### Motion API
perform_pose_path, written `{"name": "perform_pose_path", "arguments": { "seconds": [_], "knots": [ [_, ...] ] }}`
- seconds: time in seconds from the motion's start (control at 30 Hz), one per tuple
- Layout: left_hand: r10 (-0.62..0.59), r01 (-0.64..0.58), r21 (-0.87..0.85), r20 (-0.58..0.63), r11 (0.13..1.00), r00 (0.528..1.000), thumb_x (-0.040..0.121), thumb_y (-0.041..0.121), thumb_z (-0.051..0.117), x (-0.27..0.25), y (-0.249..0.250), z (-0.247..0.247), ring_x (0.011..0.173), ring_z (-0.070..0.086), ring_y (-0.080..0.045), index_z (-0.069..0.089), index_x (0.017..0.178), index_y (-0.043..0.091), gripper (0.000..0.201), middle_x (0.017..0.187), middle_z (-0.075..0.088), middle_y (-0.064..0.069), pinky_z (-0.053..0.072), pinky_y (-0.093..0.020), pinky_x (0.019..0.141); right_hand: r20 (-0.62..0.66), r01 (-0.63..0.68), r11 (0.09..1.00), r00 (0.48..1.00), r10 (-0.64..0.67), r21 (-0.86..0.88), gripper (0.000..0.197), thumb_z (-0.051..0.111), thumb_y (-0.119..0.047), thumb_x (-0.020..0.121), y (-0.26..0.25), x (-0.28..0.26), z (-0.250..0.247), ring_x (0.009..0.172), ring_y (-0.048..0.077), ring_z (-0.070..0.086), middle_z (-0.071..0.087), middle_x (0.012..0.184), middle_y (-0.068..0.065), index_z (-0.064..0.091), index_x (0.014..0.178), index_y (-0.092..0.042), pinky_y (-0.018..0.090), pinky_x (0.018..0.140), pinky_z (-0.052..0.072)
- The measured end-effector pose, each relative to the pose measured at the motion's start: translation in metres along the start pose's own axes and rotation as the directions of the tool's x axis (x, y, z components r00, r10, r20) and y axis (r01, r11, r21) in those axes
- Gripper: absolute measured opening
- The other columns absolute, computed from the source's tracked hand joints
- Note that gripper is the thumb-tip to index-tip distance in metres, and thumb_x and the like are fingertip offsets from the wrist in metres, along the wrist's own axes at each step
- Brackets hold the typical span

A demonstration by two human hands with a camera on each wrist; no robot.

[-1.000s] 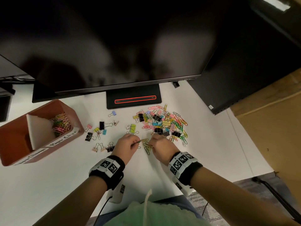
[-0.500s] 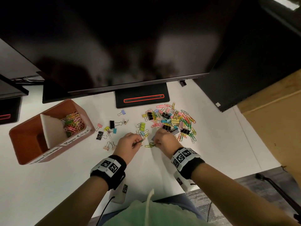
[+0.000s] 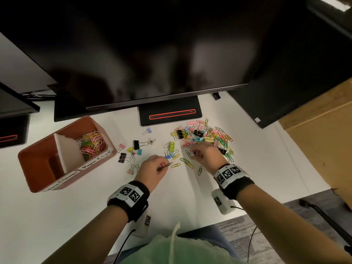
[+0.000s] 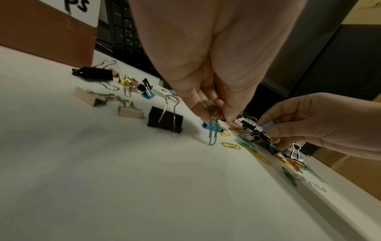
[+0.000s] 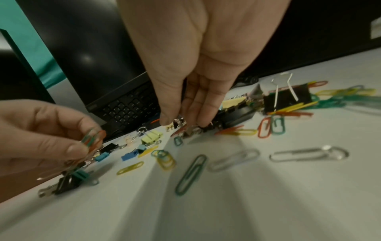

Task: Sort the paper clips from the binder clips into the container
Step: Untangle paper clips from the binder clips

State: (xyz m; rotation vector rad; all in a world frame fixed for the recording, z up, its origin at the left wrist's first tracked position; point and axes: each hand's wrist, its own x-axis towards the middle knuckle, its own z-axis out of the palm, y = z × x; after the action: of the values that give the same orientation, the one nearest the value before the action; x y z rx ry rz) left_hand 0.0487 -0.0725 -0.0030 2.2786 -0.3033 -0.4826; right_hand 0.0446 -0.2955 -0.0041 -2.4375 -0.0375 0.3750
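While a small bunch of coloured wire paper clips (image 4: 212, 107) is pinched in the left hand (image 3: 154, 168) at frame centre, the right hand (image 3: 206, 155) has its grip closing on something small at the mixed clip pile (image 3: 205, 136); what exactly cannot be told. The brown divided container (image 3: 38, 164) stands on the white tabletop (image 3: 76, 216) at left.

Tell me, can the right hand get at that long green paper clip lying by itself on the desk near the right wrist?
Probably yes. The green paper clip lies flat on bare desk, apart from the pile, with nothing over it. The right hand is just beyond it, fingertips down at the pile's edge.
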Motion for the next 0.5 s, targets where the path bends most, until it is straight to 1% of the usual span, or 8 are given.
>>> {"name": "perform_pose_path", "arguments": {
  "seconds": [0.03, 0.07, 0.1, 0.2, 0.27, 0.37, 0.43, 0.5],
  "knots": [
    [-0.001, 0.001, 0.002, 0.003, 1.0, 1.0, 0.082, 0.005, 0.063, -0.001, 0.0, 0.0, 0.07, 0.052, 0.001, 0.066, 0.095, 0.009, 0.014, 0.086, 0.055, 0.004, 0.04, -0.002, 0.066, -0.015, -0.018, 1.0, 1.0, 0.018, -0.005, 0.019, 0.069, -0.017, 0.081, 0.003, 0.001, -0.003, 0.088, 0.017, 0.059, 0.063, 0.1, 0.002, 0.065, 0.1, -0.016, 0.052, 0.099, 0.043],
    [0.0, 0.0, 0.004, 0.003, 1.0, 1.0, 0.082, 0.005, 0.063, -0.001, -0.001, 0.0, 0.07, 0.052, 0.002, 0.066, 0.095, 0.009, 0.014, 0.086, 0.055, 0.004, 0.04, -0.002, 0.065, -0.028, -0.034, 0.999, 0.999, 0.034, -0.012, 0.021, 0.069, -0.018, 0.081, 0.004, 0.001, -0.006, 0.089, 0.017, 0.06, 0.062, 0.103, 0.001, 0.065, 0.102, -0.018, 0.055, 0.101, 0.04],
    [-0.001, 0.001, 0.006, 0.002, 1.0, 1.0, 0.082, 0.005, 0.063, -0.002, -0.001, -0.001, 0.069, 0.051, 0.002, 0.066, 0.094, 0.009, 0.014, 0.086, 0.055, 0.004, 0.04, -0.001, 0.065, -0.044, -0.044, 0.999, 0.998, 0.043, -0.017, 0.026, 0.069, -0.018, 0.08, 0.004, 0.002, -0.008, 0.091, 0.019, 0.06, 0.06, 0.106, 0.002, 0.064, 0.105, -0.018, 0.052, 0.101, 0.041],
    [-0.002, 0.002, 0.005, -0.007, 1.0, 1.0, 0.081, 0.004, 0.063, -0.003, -0.001, -0.002, 0.069, 0.051, 0.003, 0.066, 0.093, 0.009, 0.013, 0.084, 0.054, 0.005, 0.04, 0.0, 0.065, -0.083, -0.029, 0.997, 0.996, 0.023, -0.072, 0.041, 0.07, -0.02, 0.08, -0.006, -0.002, -0.012, 0.097, 0.02, 0.057, 0.051, 0.117, 0.005, 0.055, 0.119, -0.017, 0.034, 0.091, 0.051],
    [0.001, -0.001, -0.001, -0.015, 1.0, 1.0, 0.081, 0.004, 0.063, -0.004, -0.001, -0.003, 0.069, 0.052, 0.002, 0.066, 0.092, 0.009, 0.013, 0.083, 0.054, 0.005, 0.041, -0.001, 0.067, -0.012, 0.033, 0.995, 0.999, -0.034, -0.097, 0.045, 0.067, -0.021, 0.082, -0.017, -0.009, -0.005, 0.101, 0.018, 0.057, 0.049, 0.123, 0.004, 0.051, 0.124, -0.017, 0.03, 0.092, 0.05],
    [0.004, -0.004, -0.005, -0.024, 1.0, 1.0, 0.081, 0.004, 0.064, -0.005, -0.003, -0.003, 0.069, 0.052, 0.001, 0.066, 0.091, 0.009, 0.012, 0.082, 0.054, 0.005, 0.041, -0.001, 0.068, 0.159, 0.046, 0.985, 0.987, -0.019, -0.165, 0.058, 0.067, -0.024, 0.083, -0.027, -0.014, 0.017, 0.111, 0.023, 0.055, 0.044, 0.132, 0.005, 0.041, 0.134, -0.014, 0.031, 0.096, 0.048],
    [-0.001, 0.001, -0.004, -0.024, 1.0, 1.0, 0.081, 0.004, 0.064, -0.005, -0.004, -0.003, 0.069, 0.052, 0.001, 0.066, 0.091, 0.01, 0.012, 0.081, 0.054, 0.006, 0.041, -0.001, 0.067, 0.154, -0.007, 0.98, 0.987, 0.038, -0.198, 0.065, 0.068, -0.023, 0.082, -0.026, -0.011, 0.028, 0.113, 0.029, 0.053, 0.04, 0.136, 0.01, 0.036, 0.138, -0.009, 0.035, 0.097, 0.046],
    [0.0, 0.0, -0.006, -0.03, 1.0, 1.0, 0.08, 0.003, 0.064, -0.006, -0.005, -0.003, 0.069, 0.052, 0.0, 0.066, 0.09, 0.01, 0.012, 0.08, 0.053, 0.007, 0.041, -0.001, 0.067, 0.116, -0.054, 0.978, 0.99, 0.078, -0.199, 0.062, 0.065, -0.019, 0.084, -0.025, -0.007, 0.032, 0.113, 0.032, 0.052, 0.04, 0.135, 0.012, 0.037, 0.137, -0.005, 0.036, 0.098, 0.045]
  ]
}}
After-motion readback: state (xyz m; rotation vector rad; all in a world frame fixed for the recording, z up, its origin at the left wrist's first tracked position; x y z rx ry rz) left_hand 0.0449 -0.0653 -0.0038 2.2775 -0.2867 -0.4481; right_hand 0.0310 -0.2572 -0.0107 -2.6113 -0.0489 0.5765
